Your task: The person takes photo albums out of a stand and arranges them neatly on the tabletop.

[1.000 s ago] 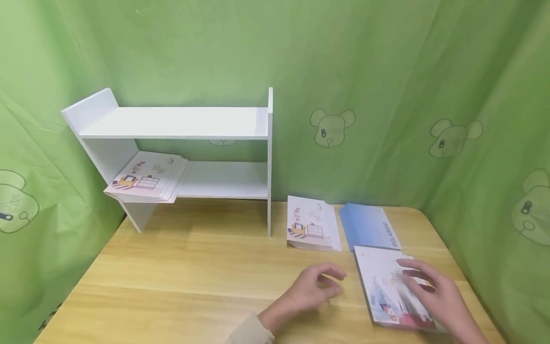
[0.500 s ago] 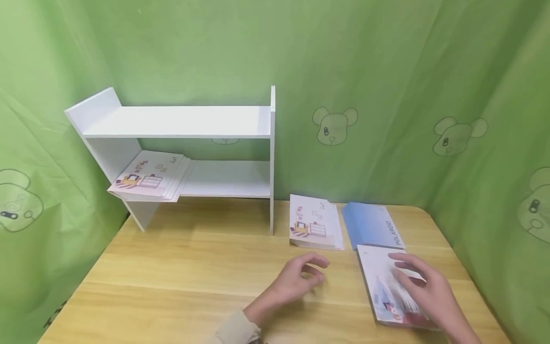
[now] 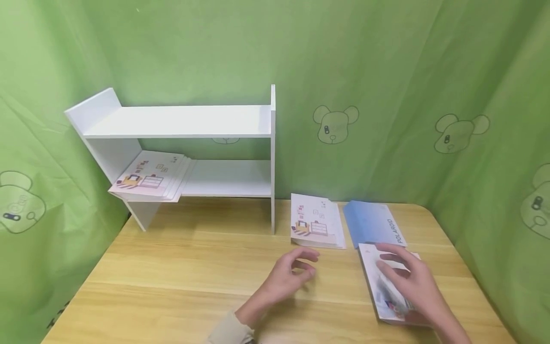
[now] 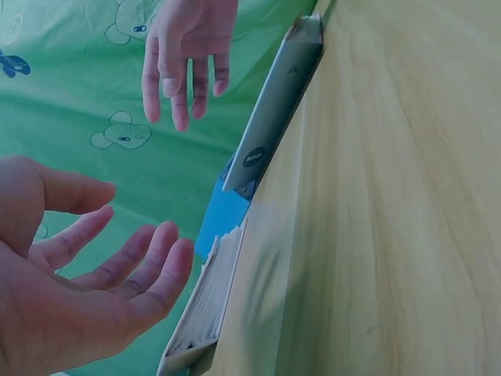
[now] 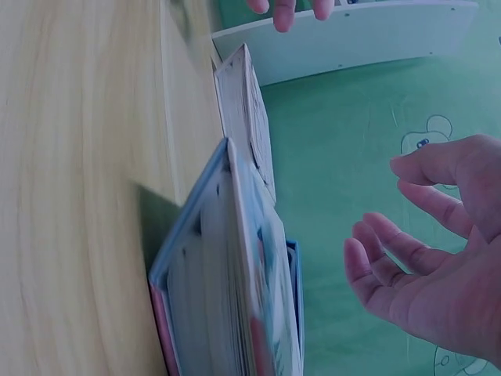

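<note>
In the head view my right hand (image 3: 406, 277) hovers above a thick illustrated book (image 3: 380, 282) at the table's right, fingers loosely bent, covering part of its front. The right wrist view shows a gap between that hand (image 5: 438, 235) and the book (image 5: 211, 274), whose page edges face the camera. My left hand (image 3: 285, 274) holds nothing; its fingers curve loosely above the table. Nearest to it lies a white book (image 3: 318, 222) with a furniture drawing on its cover. A blue book (image 3: 375, 222) marked POLAROID lies beyond the illustrated one.
A white two-tier shelf (image 3: 180, 122) stands at the back left, its left side slanting outward. On its lower board several overlapping white books (image 3: 148, 174) jut past the front edge. A green curtain (image 3: 378, 62) encloses the wooden table (image 3: 185, 272).
My left hand has drifted left, away from the illustrated book. The right hand has shifted left and slightly farther back over that book. Books and shelf keep their places; the head view has moved slightly.
</note>
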The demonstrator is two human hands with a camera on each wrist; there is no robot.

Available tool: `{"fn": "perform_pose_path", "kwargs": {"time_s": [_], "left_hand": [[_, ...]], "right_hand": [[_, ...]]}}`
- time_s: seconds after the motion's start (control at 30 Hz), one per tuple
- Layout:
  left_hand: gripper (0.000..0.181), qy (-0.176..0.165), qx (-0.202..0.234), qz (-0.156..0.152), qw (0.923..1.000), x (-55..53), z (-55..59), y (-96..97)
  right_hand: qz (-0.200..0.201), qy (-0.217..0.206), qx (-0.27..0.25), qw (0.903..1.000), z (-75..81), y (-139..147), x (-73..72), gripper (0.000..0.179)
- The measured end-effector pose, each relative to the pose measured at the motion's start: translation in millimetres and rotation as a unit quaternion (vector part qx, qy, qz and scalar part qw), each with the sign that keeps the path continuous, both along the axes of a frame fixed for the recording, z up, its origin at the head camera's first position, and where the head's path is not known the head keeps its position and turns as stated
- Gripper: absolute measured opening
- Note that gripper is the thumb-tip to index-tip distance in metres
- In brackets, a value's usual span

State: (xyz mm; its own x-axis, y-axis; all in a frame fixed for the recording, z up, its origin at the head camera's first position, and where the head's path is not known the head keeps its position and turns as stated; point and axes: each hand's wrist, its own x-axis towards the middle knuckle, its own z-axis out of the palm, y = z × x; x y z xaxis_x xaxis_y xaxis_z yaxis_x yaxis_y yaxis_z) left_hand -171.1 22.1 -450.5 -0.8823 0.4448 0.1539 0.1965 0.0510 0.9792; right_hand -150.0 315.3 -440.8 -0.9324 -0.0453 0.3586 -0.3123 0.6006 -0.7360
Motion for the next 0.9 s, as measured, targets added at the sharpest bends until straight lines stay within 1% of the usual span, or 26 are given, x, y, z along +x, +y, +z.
{"fn": "perform_pose_path", "kwargs": {"time_s": [0.07, 0.13, 0.33, 0.4, 0.47, 0.57, 0.73, 0.8, 0.9], "left_hand": [[0.039, -0.001, 0.005, 0.004, 1.0000, 1.8, 5.9, -3.3], [0.038, 0.003, 0.009, 0.007, 0.9999, 1.1, 6.7, -5.8], [0.037, 0.004, 0.014, 0.018, 0.9997, -11.4, -9.6, -11.4], [0.036, 0.002, 0.015, 0.021, 0.9997, -14.3, -11.8, -14.4], [0.035, 0.000, 0.016, 0.025, 0.9995, -16.1, -11.6, -17.8], [0.035, -0.001, 0.017, 0.034, 0.9993, -16.6, -6.6, -23.7], [0.031, 0.002, 0.024, 0.041, 0.9989, -11.6, 12.4, -35.7], [0.029, 0.010, 0.030, 0.042, 0.9986, -10.9, 15.6, -40.5], [0.029, 0.014, 0.030, 0.050, 0.9982, -10.4, 20.5, -46.9]], "right_hand": [[0.001, 0.002, -0.004, 1.0000, -0.3, -2, -1.5, 0.033], [0.003, 0.004, -0.006, 1.0000, -0.6, -4, -2.4, 0.033], [0.017, 0.000, -0.019, 0.9997, 0.2, -13, -6.5, 0.032], [0.019, -0.001, -0.021, 0.9996, 0.8, -16, -7.5, 0.032], [0.018, -0.003, -0.019, 0.9997, 1.5, -19, -8.3, 0.033], [0.018, -0.005, -0.016, 0.9997, 1.8, -24, -10.7, 0.033], [0.029, -0.006, -0.032, 0.9990, 0.6, -32, -16.1, 0.033], [0.034, -0.002, -0.036, 0.9988, -0.1, -35, -17.7, 0.034], [0.037, 0.005, -0.038, 0.9986, 0.4, -39, -19.4, 0.035]]}}
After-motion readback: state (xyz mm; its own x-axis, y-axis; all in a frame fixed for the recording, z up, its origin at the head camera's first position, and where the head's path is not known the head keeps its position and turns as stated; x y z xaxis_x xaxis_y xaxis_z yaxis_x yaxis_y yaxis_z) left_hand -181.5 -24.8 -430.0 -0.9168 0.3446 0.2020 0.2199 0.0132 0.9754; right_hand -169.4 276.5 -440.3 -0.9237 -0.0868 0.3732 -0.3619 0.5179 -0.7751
